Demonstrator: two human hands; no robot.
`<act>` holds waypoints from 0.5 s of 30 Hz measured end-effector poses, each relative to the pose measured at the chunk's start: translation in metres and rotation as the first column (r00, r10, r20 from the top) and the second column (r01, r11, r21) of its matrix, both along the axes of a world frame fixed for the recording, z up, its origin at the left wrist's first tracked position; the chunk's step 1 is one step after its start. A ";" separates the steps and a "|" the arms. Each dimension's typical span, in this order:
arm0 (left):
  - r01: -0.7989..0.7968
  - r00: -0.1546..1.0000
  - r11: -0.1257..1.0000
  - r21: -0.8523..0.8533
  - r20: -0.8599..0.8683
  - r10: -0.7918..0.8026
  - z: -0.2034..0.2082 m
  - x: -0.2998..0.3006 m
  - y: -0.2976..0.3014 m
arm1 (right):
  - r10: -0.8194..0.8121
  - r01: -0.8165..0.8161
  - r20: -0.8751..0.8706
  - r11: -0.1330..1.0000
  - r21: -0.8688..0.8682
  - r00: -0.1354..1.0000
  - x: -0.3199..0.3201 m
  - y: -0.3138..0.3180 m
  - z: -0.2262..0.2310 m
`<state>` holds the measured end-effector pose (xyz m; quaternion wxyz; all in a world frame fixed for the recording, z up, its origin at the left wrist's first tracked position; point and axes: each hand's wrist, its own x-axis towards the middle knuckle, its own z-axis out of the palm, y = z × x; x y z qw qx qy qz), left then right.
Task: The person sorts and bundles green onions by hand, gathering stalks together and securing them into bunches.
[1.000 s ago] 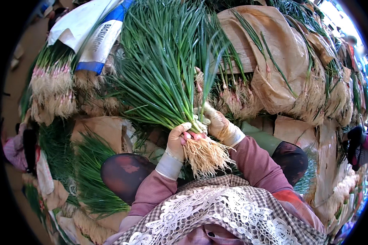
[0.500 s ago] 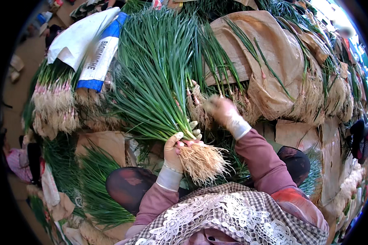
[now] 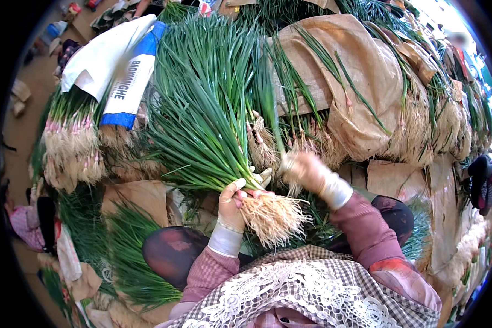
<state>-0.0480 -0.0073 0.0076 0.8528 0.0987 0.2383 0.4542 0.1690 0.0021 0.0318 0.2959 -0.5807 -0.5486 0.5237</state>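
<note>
My left hand, gloved in pale cream, is wrapped round a thick bunch of green garlic. Its long leaves fan away from me, and the trimmed-looking mass of pale roots hangs on the near side of the fist. Just right of the bunch, my right hand is closed on a green garlic stalk, slightly blurred by motion. The stalk's leaves stretch away beyond the fingers, and pale roots show below them. Loose garlic plants with pinkish bulbs lie between the bunch and the pile behind.
Brown sacking covers more garlic at the right, with a few loose stalks on it. A white-and-blue plastic sheet lies over bundles at the left. More leaves lie beside my left knee. Other people's clothing shows at both edges.
My right hand has come nearer to me and slightly right, drawing a garlic stalk out of the pile. The left hand and its bunch have hardly moved.
</note>
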 end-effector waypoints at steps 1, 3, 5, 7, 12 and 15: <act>-0.013 0.999 1.000 0.004 -0.044 0.013 -0.005 0.001 0.000 | 0.130 -0.268 0.353 0.887 0.376 0.927 -0.015 -0.014 -0.010; -0.030 0.995 0.996 -0.079 -0.092 0.023 -0.014 0.001 -0.001 | 0.177 -0.186 -0.245 0.982 -0.016 0.953 -0.028 -0.017 -0.025; -0.045 0.999 0.997 -0.056 -0.028 0.043 -0.018 0.001 -0.005 | 0.202 -0.222 -0.110 0.948 -0.226 0.973 -0.027 -0.010 -0.036; -0.047 0.996 0.998 -0.045 -0.078 0.043 -0.017 0.001 -0.009 | -0.107 0.050 -0.358 0.985 -0.163 0.928 -0.030 0.006 -0.042; -0.065 0.974 0.995 -0.072 -0.222 0.047 -0.011 0.002 -0.012 | -0.145 0.214 -0.610 0.976 0.042 0.779 -0.064 0.021 -0.043; -0.089 0.976 0.992 -0.088 -0.207 0.069 -0.010 0.000 -0.009 | -0.408 0.379 -0.425 0.912 -0.154 0.808 -0.073 0.012 -0.046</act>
